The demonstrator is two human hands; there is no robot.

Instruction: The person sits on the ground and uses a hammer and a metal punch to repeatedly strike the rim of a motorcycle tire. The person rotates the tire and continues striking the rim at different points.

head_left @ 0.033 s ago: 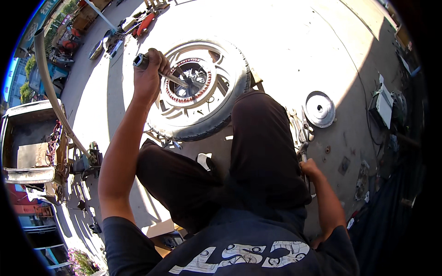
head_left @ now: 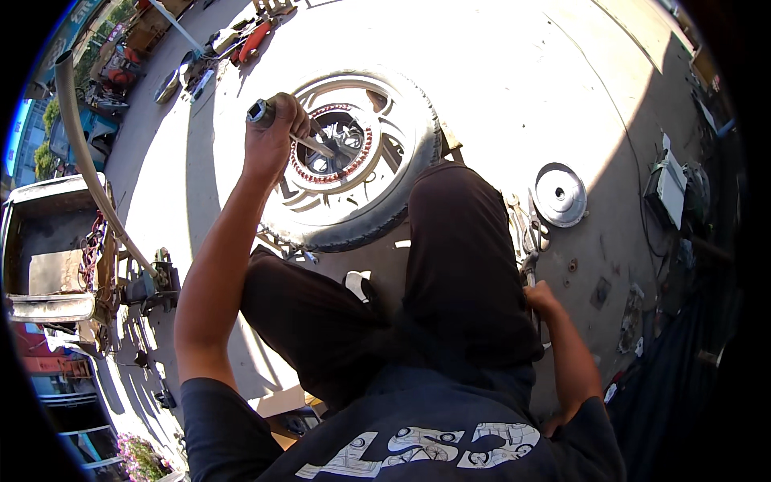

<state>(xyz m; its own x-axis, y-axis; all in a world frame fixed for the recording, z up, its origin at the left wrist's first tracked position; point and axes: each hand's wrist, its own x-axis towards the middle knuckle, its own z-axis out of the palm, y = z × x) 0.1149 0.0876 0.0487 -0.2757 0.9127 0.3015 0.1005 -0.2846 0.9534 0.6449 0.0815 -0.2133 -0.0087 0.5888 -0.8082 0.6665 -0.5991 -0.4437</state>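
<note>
My left hand [head_left: 279,135] is closed around a metal socket wrench [head_left: 320,148]. Its hexagonal socket end sticks out beyond my fist, and its rod slants to the dark hub [head_left: 344,138] of a wheel. That wheel [head_left: 317,205], spoked with a black tyre, lies flat in front of my knees; reddish windings ring the hub. Down by my right knee, my right hand [head_left: 544,297] is closed on the handle of what looks like a hammer [head_left: 531,261]. Part of that handle is hidden by my fingers and leg. Several wrenches [head_left: 518,217] lie just beyond it.
Right of the tools rests a round silver cover [head_left: 560,195]. A dark cable [head_left: 625,136] runs along the ground at right, near a white and black box [head_left: 668,186]. At left stand an open metal bin [head_left: 48,201] and a tall curved pipe [head_left: 80,145].
My left hand has shifted slightly right and toward me, with the socket wrench still in it. My right hand stays in nearly the same place.
</note>
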